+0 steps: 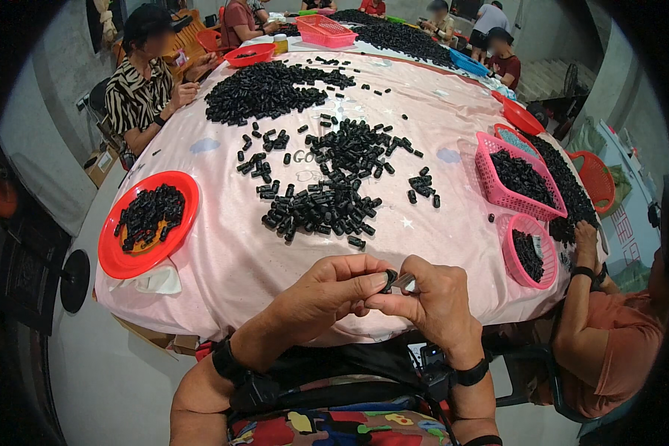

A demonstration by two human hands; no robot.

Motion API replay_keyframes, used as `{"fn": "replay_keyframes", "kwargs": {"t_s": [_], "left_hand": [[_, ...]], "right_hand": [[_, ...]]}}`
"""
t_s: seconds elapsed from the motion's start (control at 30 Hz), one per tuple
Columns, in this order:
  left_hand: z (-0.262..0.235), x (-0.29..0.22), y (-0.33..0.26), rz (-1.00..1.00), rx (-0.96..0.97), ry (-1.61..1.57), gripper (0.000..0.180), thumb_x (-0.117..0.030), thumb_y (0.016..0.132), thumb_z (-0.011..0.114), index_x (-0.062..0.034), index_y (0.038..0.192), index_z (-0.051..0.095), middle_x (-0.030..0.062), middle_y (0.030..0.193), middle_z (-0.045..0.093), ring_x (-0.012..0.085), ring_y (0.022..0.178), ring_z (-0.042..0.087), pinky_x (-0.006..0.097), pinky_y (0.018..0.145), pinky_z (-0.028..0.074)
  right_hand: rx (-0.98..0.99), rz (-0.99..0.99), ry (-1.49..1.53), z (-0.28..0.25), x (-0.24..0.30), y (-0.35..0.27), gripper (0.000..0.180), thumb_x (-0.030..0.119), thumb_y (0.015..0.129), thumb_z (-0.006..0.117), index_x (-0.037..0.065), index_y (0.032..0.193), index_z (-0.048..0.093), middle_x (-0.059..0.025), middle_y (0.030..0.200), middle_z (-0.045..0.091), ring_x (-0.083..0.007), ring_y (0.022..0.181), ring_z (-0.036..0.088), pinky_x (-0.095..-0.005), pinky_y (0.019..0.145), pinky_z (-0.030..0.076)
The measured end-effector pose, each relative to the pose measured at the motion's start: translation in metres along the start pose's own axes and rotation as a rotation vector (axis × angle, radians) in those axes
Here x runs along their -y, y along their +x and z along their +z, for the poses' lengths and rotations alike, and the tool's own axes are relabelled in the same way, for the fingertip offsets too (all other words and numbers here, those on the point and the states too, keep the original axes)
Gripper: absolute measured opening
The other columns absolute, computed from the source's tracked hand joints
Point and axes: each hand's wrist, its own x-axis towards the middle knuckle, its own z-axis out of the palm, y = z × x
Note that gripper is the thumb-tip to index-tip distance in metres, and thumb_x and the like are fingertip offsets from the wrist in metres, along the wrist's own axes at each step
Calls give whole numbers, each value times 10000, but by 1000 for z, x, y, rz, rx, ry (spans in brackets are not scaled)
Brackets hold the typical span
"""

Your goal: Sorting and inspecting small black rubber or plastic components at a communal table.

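Over the near edge of the table, my left hand [331, 288] pinches a small black plastic part [389, 279] between thumb and fingers. Close against it, my right hand [444, 301] is closed on a small flat metal blade-like tool [404, 282], whose end meets or nearly meets the part. Most of the tool is hidden by my fingers, so its exact kind does not show. Just beyond my hands lies a loose pile of short black cylindrical parts [323, 208], one of them [356, 242] nearest to my fingers.
A larger black heap [253, 93] lies farther back. At left stands a red plate [189, 215] of black parts; at right, pink baskets [485, 167] [551, 264] hold more. A co-worker's arm [581, 290] reaches in at right, and a person in a striped shirt [137, 97] sits at left.
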Motion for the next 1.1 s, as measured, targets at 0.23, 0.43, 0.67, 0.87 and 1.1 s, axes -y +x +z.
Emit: {"fn": "replay_keyframes", "kwargs": {"t_s": [0.23, 0.43, 0.67, 0.87, 1.1], "left_hand": [[-2, 2, 0, 3, 15, -9, 315, -184, 924, 584, 4, 1172, 536, 23, 986, 615, 55, 805, 576, 201, 715, 470], [2, -1, -2, 1, 14, -46, 307, -187, 923, 585, -4, 1166, 542, 15, 993, 613, 58, 809, 576, 208, 717, 471], [2, 0, -1, -12, 5, -61, 292, -174, 927, 576, -6, 1163, 539, 19, 992, 614, 60, 793, 575, 205, 706, 470], [2, 0, -2, 0, 1, -26, 303, -193, 929, 573, -7, 1165, 537, 17, 980, 612, 56, 785, 572, 203, 692, 464], [1, -1, 2, 0, -41, -76, 281, -207, 938, 547, -13, 1141, 547, -9, 892, 584, 44, 722, 524, 200, 673, 426]], "right_hand": [[23, -27, 2, 1, -1, 1, 490, 536, 700, 717, 72, 689, 561, -63, 488, 537, -233, 433, 583, -318, 398, 418], [-19, -35, 40, -3, 3, 0, 482, 505, 670, 760, 67, 692, 561, -77, 488, 533, -239, 429, 574, -317, 400, 418], [-30, 8, 49, 0, 0, -1, 510, 524, 646, 764, 62, 679, 550, -74, 484, 522, -247, 427, 570, -316, 403, 424], [13, 1, 33, 1, -1, -2, 518, 535, 649, 754, 59, 703, 557, -84, 491, 523, -250, 438, 576, -325, 413, 431], [-133, -7, 239, -8, 15, 3, 294, 255, 725, 788, 46, 847, 620, -92, 670, 634, -181, 532, 612, -269, 480, 459]]}}
